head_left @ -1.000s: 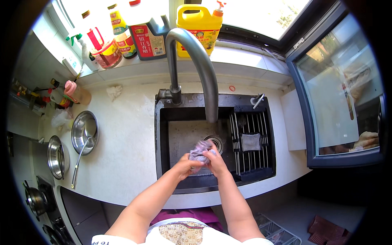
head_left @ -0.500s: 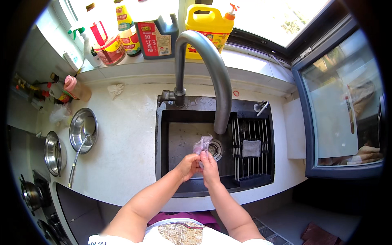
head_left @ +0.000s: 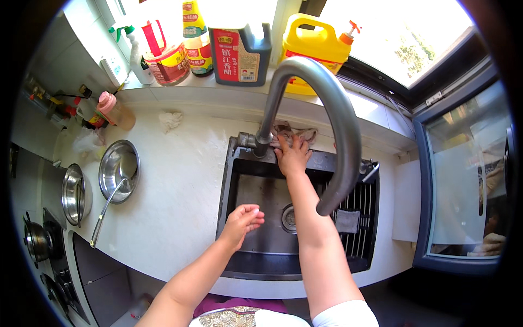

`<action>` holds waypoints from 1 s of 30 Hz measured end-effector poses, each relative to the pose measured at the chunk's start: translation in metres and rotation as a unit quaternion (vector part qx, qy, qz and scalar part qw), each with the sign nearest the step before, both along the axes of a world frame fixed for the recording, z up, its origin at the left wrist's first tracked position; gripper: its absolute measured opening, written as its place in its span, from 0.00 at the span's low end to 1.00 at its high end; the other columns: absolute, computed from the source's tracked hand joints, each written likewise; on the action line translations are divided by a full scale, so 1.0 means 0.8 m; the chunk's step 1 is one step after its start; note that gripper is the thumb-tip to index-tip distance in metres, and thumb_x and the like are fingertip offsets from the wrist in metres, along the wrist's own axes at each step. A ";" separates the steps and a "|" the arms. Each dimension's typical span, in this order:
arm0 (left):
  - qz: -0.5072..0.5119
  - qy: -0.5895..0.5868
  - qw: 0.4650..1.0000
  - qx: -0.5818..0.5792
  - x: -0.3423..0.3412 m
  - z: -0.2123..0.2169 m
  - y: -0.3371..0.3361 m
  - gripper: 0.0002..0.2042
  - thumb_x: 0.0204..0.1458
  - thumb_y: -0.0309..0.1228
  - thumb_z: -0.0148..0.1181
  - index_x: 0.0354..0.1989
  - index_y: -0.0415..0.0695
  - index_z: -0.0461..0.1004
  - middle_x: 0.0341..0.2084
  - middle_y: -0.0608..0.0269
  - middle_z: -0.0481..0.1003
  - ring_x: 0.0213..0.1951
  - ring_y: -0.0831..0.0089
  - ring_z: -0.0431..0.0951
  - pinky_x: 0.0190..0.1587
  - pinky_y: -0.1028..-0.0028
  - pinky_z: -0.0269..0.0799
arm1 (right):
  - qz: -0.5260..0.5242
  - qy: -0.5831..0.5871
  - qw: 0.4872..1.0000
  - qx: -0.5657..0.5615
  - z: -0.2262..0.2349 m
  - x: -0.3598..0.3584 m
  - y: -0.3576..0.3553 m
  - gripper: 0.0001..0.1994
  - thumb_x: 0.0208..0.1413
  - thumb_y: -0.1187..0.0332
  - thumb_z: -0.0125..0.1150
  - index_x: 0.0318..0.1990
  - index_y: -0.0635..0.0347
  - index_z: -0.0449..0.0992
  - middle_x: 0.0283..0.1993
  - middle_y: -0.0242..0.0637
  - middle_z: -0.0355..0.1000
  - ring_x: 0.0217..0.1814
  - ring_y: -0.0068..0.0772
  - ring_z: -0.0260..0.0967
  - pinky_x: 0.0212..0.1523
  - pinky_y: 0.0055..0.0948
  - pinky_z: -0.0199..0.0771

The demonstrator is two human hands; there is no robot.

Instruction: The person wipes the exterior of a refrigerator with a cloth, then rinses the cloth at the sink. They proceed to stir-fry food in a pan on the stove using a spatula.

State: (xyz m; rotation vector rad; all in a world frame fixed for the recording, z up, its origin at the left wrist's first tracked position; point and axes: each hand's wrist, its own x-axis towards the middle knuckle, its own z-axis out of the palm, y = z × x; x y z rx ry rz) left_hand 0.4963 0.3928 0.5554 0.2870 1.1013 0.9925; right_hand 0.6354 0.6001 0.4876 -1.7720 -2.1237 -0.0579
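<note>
My right hand reaches past the faucet's base to the back of the sink. Its fingers are spread, with the tips touching a crumpled brownish-pink cloth on the counter behind the sink's rim. Over the left part of the basin hovers my left hand. Its fingers are curled in against the thumb, and nothing shows in them. The grey gooseneck faucet arches over my right forearm, its spout end in front of the arm; no water runs from it.
Right in the basin is a drying rack with a grey cloth. Left on the counter are a steel bowl with a ladle and another bowl. Bottles and a yellow jug line the sill. An open window juts in at right.
Both hands were together over the drain around a crumpled, purplish cloth. They have parted: the right went far back, where a cloth now lies; the left stayed over the basin. The view has shifted.
</note>
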 end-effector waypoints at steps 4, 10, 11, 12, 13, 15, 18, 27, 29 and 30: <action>0.013 0.045 0.999 0.013 -0.023 0.000 -0.011 0.12 0.56 0.33 0.55 0.45 0.41 0.67 0.37 0.58 0.74 0.40 0.71 0.75 0.45 0.71 0.71 | 0.077 0.074 0.991 0.080 0.017 -0.015 -0.027 0.13 0.42 0.71 0.64 0.39 0.53 0.75 0.38 0.39 0.69 0.40 0.51 0.63 0.40 0.44 0.67; 0.174 0.117 0.977 0.022 -0.070 -0.020 -0.022 0.10 0.56 0.28 0.55 0.44 0.39 0.68 0.34 0.60 0.75 0.36 0.76 0.75 0.40 0.78 0.71 | 0.125 0.217 0.968 0.001 0.037 -0.035 -0.182 0.16 0.37 0.79 0.59 0.38 0.56 0.77 0.38 0.43 0.66 0.43 0.49 0.60 0.44 0.42 0.63; 0.227 0.148 0.962 0.034 -0.078 -0.022 -0.023 0.10 0.56 0.29 0.54 0.44 0.39 0.68 0.34 0.61 0.74 0.36 0.77 0.74 0.40 0.78 0.70 | 0.137 0.222 0.965 0.012 0.050 -0.055 -0.197 0.17 0.36 0.79 0.59 0.39 0.55 0.77 0.39 0.42 0.66 0.44 0.48 0.60 0.46 0.42 0.63; 0.279 0.180 0.942 0.044 -0.088 -0.026 -0.026 0.10 0.57 0.29 0.54 0.44 0.39 0.67 0.34 0.61 0.73 0.35 0.77 0.73 0.41 0.78 0.69 | 0.180 0.233 0.955 0.039 0.064 -0.080 -0.207 0.19 0.36 0.79 0.59 0.40 0.53 0.78 0.40 0.41 0.66 0.46 0.48 0.61 0.48 0.42 0.63; 0.329 0.213 0.918 0.056 -0.098 -0.030 -0.028 0.10 0.57 0.29 0.53 0.44 0.39 0.67 0.34 0.62 0.72 0.35 0.77 0.72 0.41 0.78 0.69 | 0.224 0.232 0.946 0.045 0.073 -0.105 -0.214 0.19 0.35 0.78 0.60 0.40 0.52 0.78 0.42 0.40 0.67 0.49 0.49 0.61 0.50 0.42 0.63; 0.393 0.289 0.869 0.081 -0.119 -0.036 -0.028 0.10 0.57 0.29 0.53 0.45 0.39 0.65 0.36 0.63 0.69 0.37 0.77 0.69 0.44 0.77 0.66 | 0.302 0.225 0.926 -0.012 0.061 -0.155 -0.214 0.22 0.37 0.76 0.61 0.45 0.48 0.77 0.55 0.42 0.64 0.58 0.53 0.57 0.59 0.47 0.57; 0.410 0.343 0.841 0.085 -0.137 -0.038 -0.035 0.11 0.57 0.29 0.52 0.46 0.39 0.64 0.39 0.62 0.66 0.41 0.77 0.65 0.48 0.76 0.62 | 0.362 0.089 0.919 -0.130 0.024 -0.202 -0.168 0.24 0.46 0.65 0.61 0.55 0.37 0.70 0.67 0.36 0.54 0.69 0.54 0.46 0.64 0.57 0.48; 0.232 0.386 0.888 0.092 -0.131 -0.034 -0.046 0.13 0.54 0.31 0.55 0.45 0.41 0.66 0.44 0.61 0.68 0.49 0.71 0.66 0.55 0.68 0.58 | 0.110 0.127 0.983 -0.071 -0.018 -0.225 -0.040 0.19 0.52 0.65 0.57 0.53 0.45 0.71 0.65 0.38 0.56 0.68 0.55 0.47 0.64 0.50 0.50; 0.213 0.378 0.896 0.089 -0.136 -0.039 -0.050 0.13 0.53 0.31 0.56 0.44 0.42 0.67 0.44 0.62 0.69 0.49 0.71 0.66 0.55 0.69 0.58 | 0.074 0.078 0.994 -0.021 -0.010 -0.207 -0.084 0.18 0.49 0.69 0.57 0.50 0.49 0.72 0.61 0.40 0.59 0.64 0.56 0.52 0.61 0.45 0.57; 0.205 0.372 0.901 0.090 -0.140 -0.041 -0.052 0.12 0.53 0.30 0.56 0.44 0.42 0.67 0.44 0.62 0.69 0.49 0.72 0.66 0.54 0.72 0.58 | 0.077 0.051 0.995 0.023 -0.003 -0.195 -0.111 0.18 0.48 0.72 0.57 0.49 0.51 0.73 0.59 0.41 0.62 0.60 0.56 0.55 0.58 0.42 0.61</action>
